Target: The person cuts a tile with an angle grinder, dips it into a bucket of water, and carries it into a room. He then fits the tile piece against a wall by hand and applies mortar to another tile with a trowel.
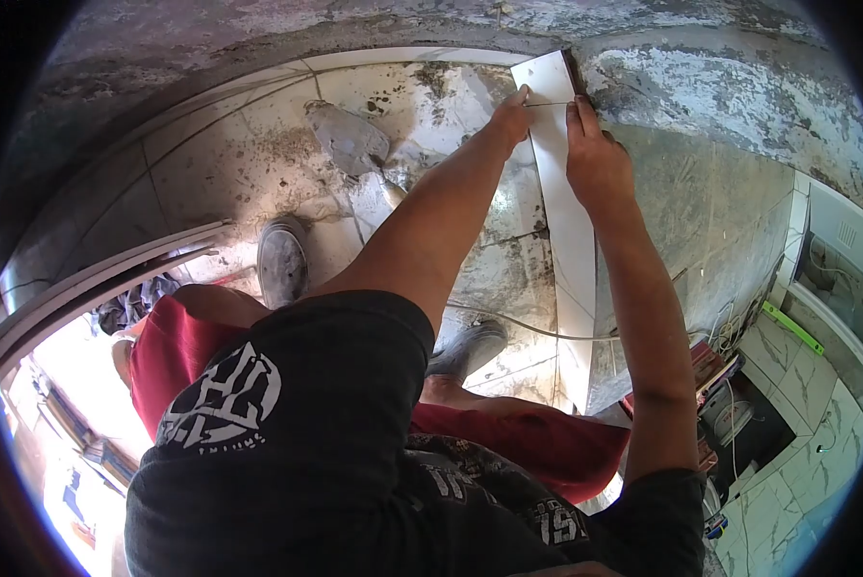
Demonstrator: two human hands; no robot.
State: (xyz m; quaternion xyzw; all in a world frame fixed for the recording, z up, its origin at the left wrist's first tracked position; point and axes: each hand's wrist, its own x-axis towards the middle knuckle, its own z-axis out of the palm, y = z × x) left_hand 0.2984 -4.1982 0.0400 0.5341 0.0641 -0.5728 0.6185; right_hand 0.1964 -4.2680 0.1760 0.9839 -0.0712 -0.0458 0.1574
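A short white tile piece (545, 79) with a dark right edge sits at the wall corner. It meets the end of a long white tile strip (568, 240) along a thin dark seam. My left hand (511, 117) grips the short piece's left edge, thumb on its face and the other fingers mostly hidden. On the opposite side, my right hand (600, 159) has its fingertips closed at the right edge near the seam. A mortar-coated trowel (347, 139) lies on the floor left of my left forearm, which partly covers its handle.
A grey cable (518, 324) crosses the floor and the strip. My dusty shoes (282, 260) stand on dirty tiles. At right are a green spirit level (792, 328), marbled tiles (787, 361) and a dark opening with cables. Long boards (114, 279) lean at left.
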